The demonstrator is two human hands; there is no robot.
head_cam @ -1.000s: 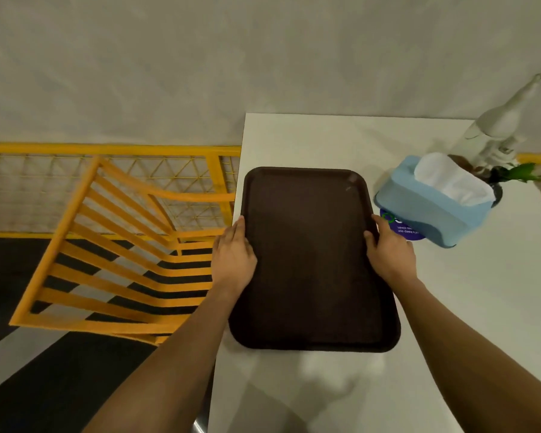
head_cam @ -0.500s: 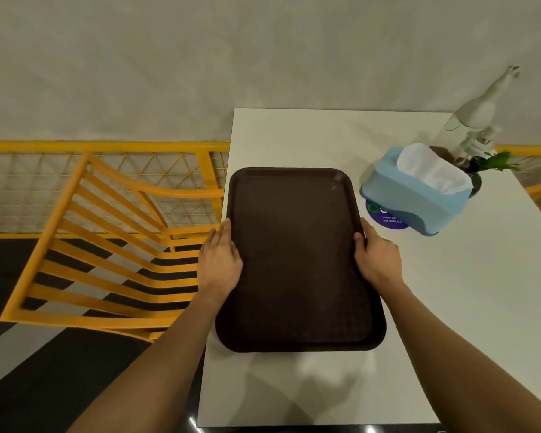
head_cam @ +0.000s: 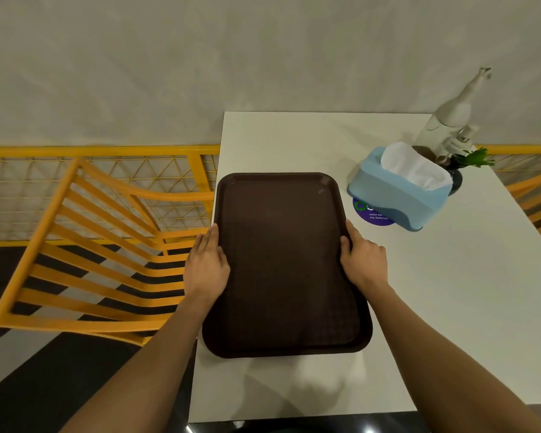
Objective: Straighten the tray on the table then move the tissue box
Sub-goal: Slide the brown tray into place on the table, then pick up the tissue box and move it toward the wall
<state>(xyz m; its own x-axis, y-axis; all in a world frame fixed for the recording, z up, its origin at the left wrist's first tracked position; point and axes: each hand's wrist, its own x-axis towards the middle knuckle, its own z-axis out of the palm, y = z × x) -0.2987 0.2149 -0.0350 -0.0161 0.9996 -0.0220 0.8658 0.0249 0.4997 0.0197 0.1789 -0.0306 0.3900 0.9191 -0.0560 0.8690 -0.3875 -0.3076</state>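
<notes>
White table against a wall: we clamp the tray by its long rims, left hand and right hand opposed (for turning control), at the left edge; tissue box sits near the far right corner.

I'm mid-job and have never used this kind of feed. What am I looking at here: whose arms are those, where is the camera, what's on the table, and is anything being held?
No machine here: a person works bare-handed, and the one camera sits on their head, looking forward and down. The left hand and right hand grip the long sides of a dark brown tray lying flat on the white table, along its left edge. Beyond the tray's far right corner a blue tissue box rests partly over a purple sticker. Behind it stand a pale bottle and a small plant. An orange chair stands left of the table.
</notes>
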